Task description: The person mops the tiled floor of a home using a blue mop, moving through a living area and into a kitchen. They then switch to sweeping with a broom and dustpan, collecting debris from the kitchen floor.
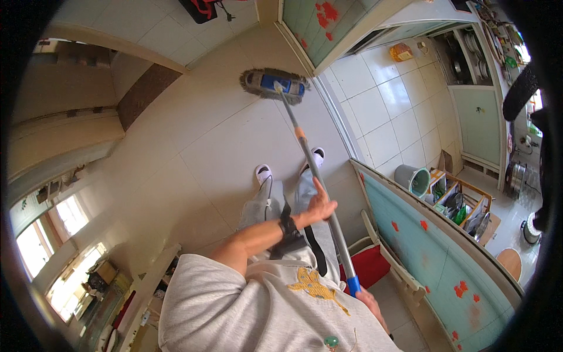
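Note:
A flat dust mop with a blue plate and grey fringe [275, 84] lies on the tiled floor beyond my feet. Its grey metal handle [311, 165] slants down towards my right side, with an orange collar partway and a blue grip [353, 285] at the end. My left hand [320, 204] is around the middle of the handle, one finger extended along it; a black band is on that wrist. My right hand [371, 306] holds the handle's end at the blue grip, its fingers partly hidden. Both white shoes [264, 174] stand on the floor between the mop head and my body.
A metal door track [338, 116] runs right of the mop. Glass panels with red marks [433, 237] stand at the right. Beyond them are a grey bucket [412, 179] and a wooden rack [477, 190]. A white chair with a red seat [369, 264] is beside me.

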The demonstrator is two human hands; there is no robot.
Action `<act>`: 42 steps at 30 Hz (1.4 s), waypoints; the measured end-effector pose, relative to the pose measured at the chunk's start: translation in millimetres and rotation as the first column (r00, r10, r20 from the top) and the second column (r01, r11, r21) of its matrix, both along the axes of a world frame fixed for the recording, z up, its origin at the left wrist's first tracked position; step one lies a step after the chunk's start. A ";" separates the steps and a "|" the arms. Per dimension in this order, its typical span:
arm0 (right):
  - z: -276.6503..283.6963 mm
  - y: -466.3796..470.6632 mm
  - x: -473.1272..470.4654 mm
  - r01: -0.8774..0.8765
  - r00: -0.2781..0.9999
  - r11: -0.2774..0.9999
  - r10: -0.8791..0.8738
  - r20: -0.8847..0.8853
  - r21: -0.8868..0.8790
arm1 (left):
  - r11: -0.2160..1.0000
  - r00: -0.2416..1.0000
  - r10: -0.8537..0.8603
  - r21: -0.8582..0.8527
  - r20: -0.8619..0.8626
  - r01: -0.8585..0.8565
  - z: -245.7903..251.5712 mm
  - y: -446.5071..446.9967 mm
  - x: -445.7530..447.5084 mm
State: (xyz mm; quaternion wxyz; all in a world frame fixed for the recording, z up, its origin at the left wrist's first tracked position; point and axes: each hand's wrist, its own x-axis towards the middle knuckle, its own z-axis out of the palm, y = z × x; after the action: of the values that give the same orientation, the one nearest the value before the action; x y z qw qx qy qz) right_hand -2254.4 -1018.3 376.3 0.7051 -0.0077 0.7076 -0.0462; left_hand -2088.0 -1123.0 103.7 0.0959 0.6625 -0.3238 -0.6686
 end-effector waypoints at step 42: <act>80.2 89.3 -28.7 -0.915 0.251 0.364 0.180 -0.951 -0.172 | 0.467 0.447 0.864 0.703 -0.233 -0.536 20.0 17.6 -35.3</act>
State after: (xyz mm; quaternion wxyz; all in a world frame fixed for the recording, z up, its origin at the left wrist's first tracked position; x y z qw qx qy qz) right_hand -2283.0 -929.0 456.5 0.1700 -0.5900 0.7888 -0.0267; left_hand -2123.3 -1105.4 123.7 0.2799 0.5029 0.2419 -0.7811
